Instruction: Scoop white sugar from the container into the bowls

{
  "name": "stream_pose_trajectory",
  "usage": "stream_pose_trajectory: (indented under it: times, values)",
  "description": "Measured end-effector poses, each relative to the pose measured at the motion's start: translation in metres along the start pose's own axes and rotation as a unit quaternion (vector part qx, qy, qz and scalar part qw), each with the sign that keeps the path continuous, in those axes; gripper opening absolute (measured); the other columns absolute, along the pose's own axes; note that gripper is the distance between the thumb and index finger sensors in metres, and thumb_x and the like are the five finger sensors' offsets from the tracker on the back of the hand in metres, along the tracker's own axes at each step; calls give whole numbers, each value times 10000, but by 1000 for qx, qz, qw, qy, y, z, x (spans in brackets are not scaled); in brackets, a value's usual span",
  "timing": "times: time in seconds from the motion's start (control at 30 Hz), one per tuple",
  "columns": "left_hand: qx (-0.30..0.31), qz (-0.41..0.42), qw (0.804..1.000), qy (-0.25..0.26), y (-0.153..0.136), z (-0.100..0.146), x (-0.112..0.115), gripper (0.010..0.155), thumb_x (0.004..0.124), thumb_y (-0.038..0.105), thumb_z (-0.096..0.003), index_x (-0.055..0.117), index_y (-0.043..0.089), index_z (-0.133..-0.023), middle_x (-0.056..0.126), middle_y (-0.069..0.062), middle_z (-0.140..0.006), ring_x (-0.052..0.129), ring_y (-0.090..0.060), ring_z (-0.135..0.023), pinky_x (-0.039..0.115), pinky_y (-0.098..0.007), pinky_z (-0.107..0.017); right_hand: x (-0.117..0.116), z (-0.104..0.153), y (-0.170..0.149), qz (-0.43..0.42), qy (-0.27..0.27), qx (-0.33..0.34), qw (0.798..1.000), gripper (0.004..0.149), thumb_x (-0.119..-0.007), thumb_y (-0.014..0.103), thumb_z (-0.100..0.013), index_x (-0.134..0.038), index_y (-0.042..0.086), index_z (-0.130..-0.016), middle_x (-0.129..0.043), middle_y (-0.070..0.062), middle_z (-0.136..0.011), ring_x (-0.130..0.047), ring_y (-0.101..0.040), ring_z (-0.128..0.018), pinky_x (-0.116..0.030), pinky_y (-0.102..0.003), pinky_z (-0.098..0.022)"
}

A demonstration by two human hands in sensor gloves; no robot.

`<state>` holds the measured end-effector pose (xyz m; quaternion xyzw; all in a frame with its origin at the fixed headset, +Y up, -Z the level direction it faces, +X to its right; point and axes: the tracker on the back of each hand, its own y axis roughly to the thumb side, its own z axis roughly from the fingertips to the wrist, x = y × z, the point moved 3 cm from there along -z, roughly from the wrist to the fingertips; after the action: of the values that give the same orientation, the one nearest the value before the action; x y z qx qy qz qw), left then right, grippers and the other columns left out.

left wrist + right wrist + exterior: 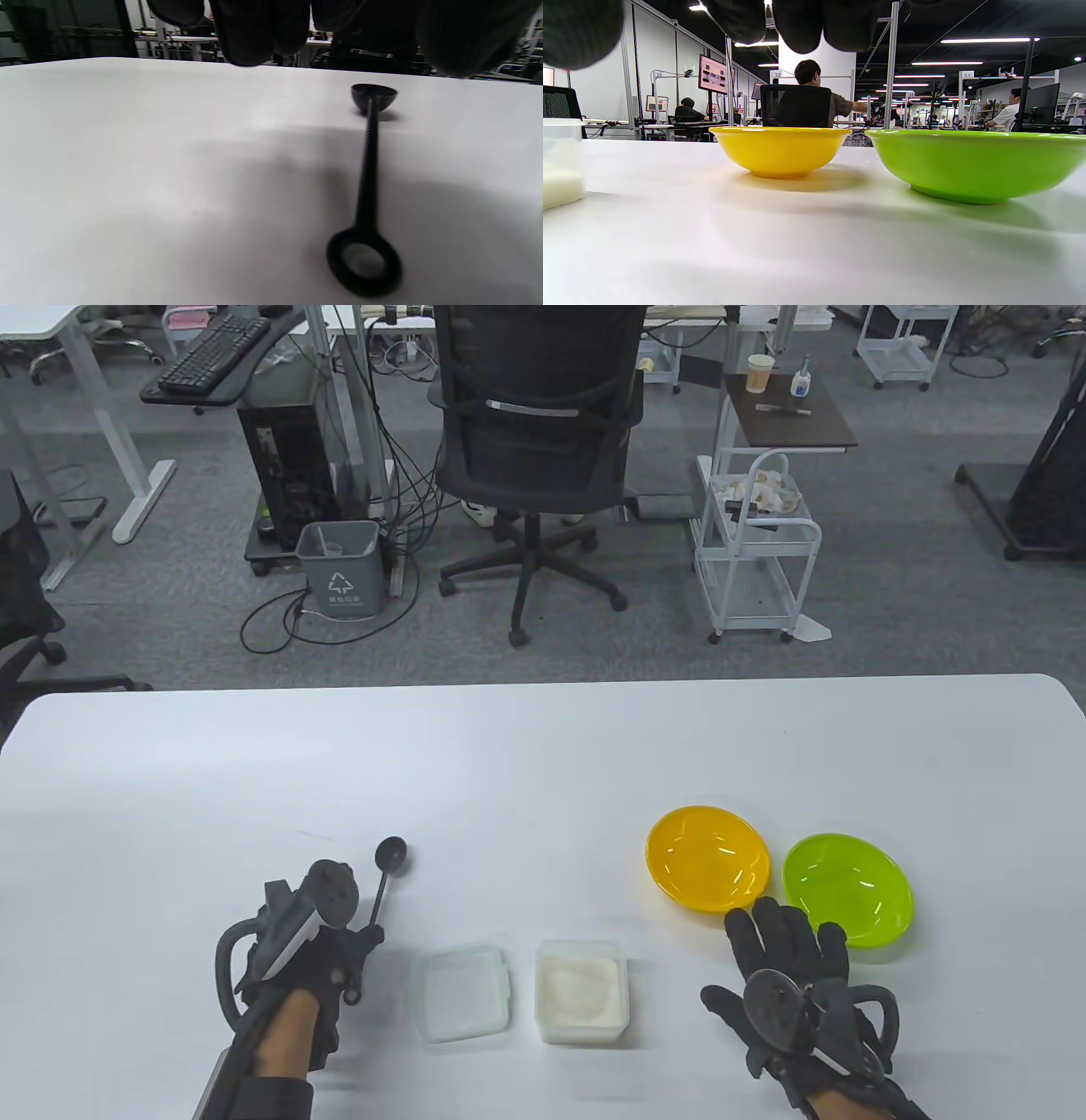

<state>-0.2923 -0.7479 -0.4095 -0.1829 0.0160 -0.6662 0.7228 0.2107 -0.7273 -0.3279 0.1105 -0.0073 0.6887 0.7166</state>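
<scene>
Your left hand (318,959) sat low at the near left of the white table (543,763), knuckles up with the tracker on its back, and its fingers (250,29) hung curled just over the black scoop (383,882). From the table view the fingertips seemed to meet the handle near its ring end, but the left wrist view showed the whole scoop (368,178) lying flat on the tabletop with its ring end nearest the camera and its small round bowl pointing away, so you could not be said to have gripped it; whether you touched it I cannot tell. Your right hand (793,984) lay palm down at the near right with the fingers (797,25) spread and extended, holding nothing, the fingertips reaching close to the near rims of the two bowls. The yellow bowl (708,858) stood just ahead and slightly to the left of that hand, and the green bowl (847,897) stood just beside it on the right, their rims almost touching; both stood upright. Between your hands sat the translucent square container (582,991) of white sugar (580,984), open, with its lid (462,993) lying flat just to its left. In the right wrist view the container (562,163) showed at the left edge, the sugar filling its lower part. Beyond the table's far edge stood a black office chair (536,449) and a grey waste bin (339,568).
</scene>
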Motion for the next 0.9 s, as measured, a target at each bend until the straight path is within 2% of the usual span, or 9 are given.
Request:
stream_pose_trajectory:
  times: [0.13,0.23,0.4,0.57,0.87,0.9]
  values:
    - [-29,-19,999,-14,6,-7,14,777,785,656,-365,608,380,-1069,731,76,-1104,887,-181,-976,600,-515,-804,0,0,0,1,5,-3,1000,833,-697,697,-414,-414,329,-1106,-375,-133,-1200,-466,-404,-1130,-332,-672,-780]
    - [-42,-49,998,-27,14,-8,23,763,785,669,-362,650,367,-1050,797,94,-1040,912,-148,-916,641,-486,-780,0,0,0,2,6,-4,1000,833,-698,697,-414,-415,329,-1106,-376,-132,-1200,-467,-404,-1130,-331,-672,-780]
    - [-73,-124,989,10,26,-5,28,606,798,632,-374,766,388,-928,888,143,-863,982,-90,-710,731,-443,-696,-1,-1,0,2,9,-6,1000,833,-698,696,-414,-415,328,-1106,-378,-134,-1199,-466,-405,-1129,-331,-672,-780]
    - [-91,-97,991,10,22,-5,29,486,816,573,-388,823,370,-830,938,151,-732,1021,-72,-565,784,-428,-635,-1,-1,1,5,11,-4,1000,832,-697,696,-414,-415,328,-1106,-379,-132,-1199,-470,-404,-1129,-332,-671,-780]
    - [-97,-58,994,-7,12,-7,31,456,805,559,-392,842,355,-798,947,133,-662,1014,-96,-492,796,-426,-616,-2,-2,1,4,16,-6,1000,831,-698,695,-414,-418,329,-1105,-381,-131,-1200,-471,-404,-1130,-333,-672,-780]
    - [-96,-57,994,-8,12,-7,31,454,801,560,-394,841,357,-798,945,135,-664,1014,-64,-495,793,-427,-618,-2,-2,1,4,16,-6,1000,832,-698,696,-414,-416,329,-1105,-383,-134,-1199,-472,-402,-1129,-333,-672,-780]
